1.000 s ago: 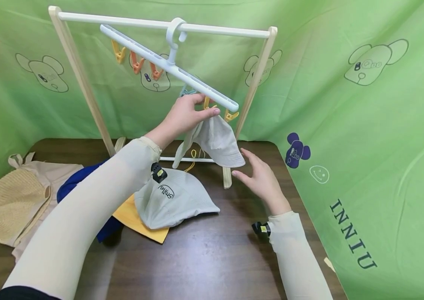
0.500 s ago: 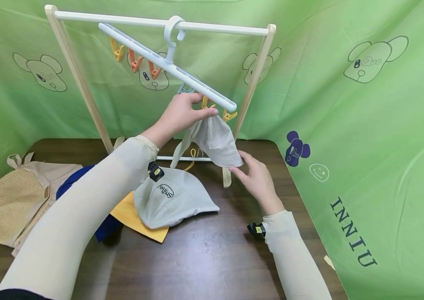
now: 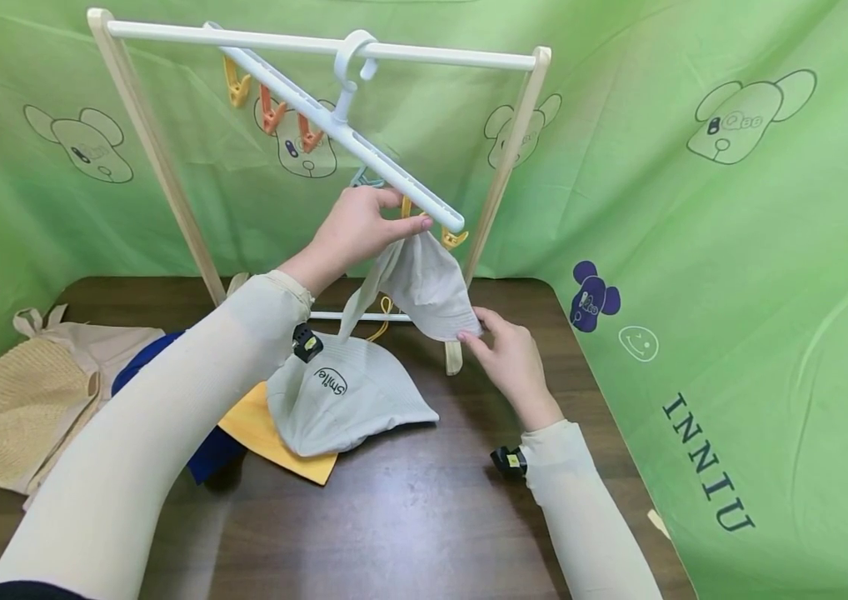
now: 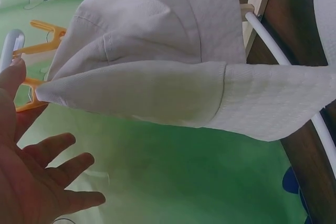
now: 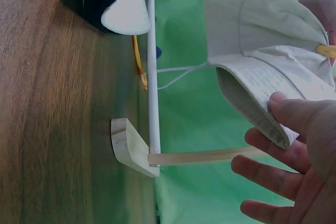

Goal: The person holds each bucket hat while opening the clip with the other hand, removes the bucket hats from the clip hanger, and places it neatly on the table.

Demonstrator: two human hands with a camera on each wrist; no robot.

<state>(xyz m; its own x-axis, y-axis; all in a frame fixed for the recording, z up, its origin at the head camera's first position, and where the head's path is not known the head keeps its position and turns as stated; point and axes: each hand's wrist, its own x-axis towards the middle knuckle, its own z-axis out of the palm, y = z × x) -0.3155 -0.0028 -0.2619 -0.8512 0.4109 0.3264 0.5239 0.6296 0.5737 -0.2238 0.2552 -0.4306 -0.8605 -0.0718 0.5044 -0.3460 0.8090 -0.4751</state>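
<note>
A light beige bucket hat hangs with its crown at a yellow clip under the white hanger. My left hand pinches this clip between thumb and index finger, its other fingers spread apart, as the left wrist view shows. On the hat's other side, my right hand pinches the brim edge; in the right wrist view the thumb lies on top of the brim. A second yellow clip dangles at the hanger's near end. The clip's grip on the crown is partly hidden by my left fingers.
The hanger hooks on a rack's white bar between wooden legs. Yellow, orange and blue clips hang along it. On the table lie a grey "Smile" hat, a yellow cloth item, a blue one and a straw hat.
My right hand has moved left to the hat and now pinches its brim. The hanger has turned a little, its near end shifting down and left. My left hand stays at the clip.
</note>
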